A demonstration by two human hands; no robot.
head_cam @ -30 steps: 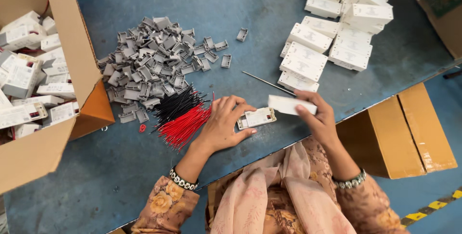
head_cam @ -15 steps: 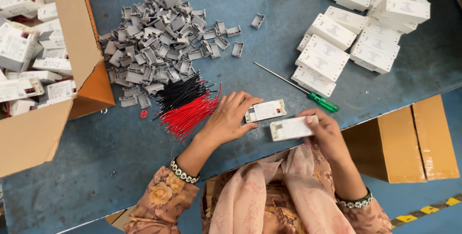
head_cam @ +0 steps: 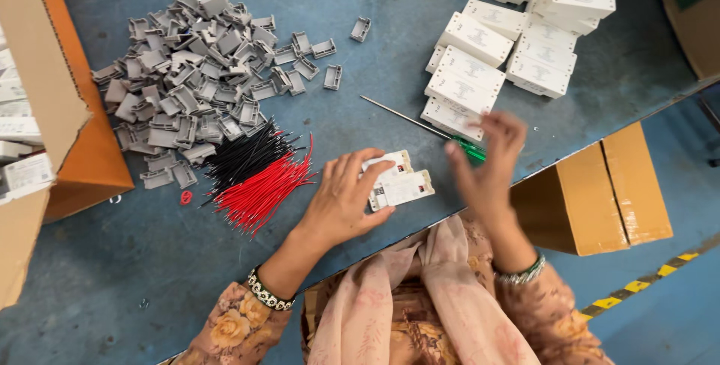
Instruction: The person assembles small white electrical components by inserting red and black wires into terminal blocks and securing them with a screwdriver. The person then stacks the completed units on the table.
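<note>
left hand [head_cam: 341, 204]: resting on two small white plastic modules [head_cam: 401, 185] at the near edge of the blue worktable [head_cam: 375, 72], fingers pressing on the upper one, thumb under the lower one, so I'd call it a light pinning grasp

right hand [head_cam: 487, 162]: up off the table, fingers loose and spread, holding nothing, blurred, hovering just above the green-handled screwdriver [head_cam: 431, 129]

how the modules handle: my guess is light, rigid moulded shells, smooth and a bit slippery, so I'd take them by the long edges, not the labelled face

screwdriver: thin steel shaft, glossy green handle, lying right of the modules, take it by the handle

wires: a fan of black wires [head_cam: 244, 156] and red wires [head_cam: 262, 192] left of my hand, thin and floppy, probably tangle easily

grey housings [head_cam: 195, 72]: far left heap of small open plastic shells, matte, hard, boxy

white boxes [head_cam: 510, 35]: far right stacks, same plastic look

cardboard box [head_cam: 45, 125]: left edge, flap open
</note>
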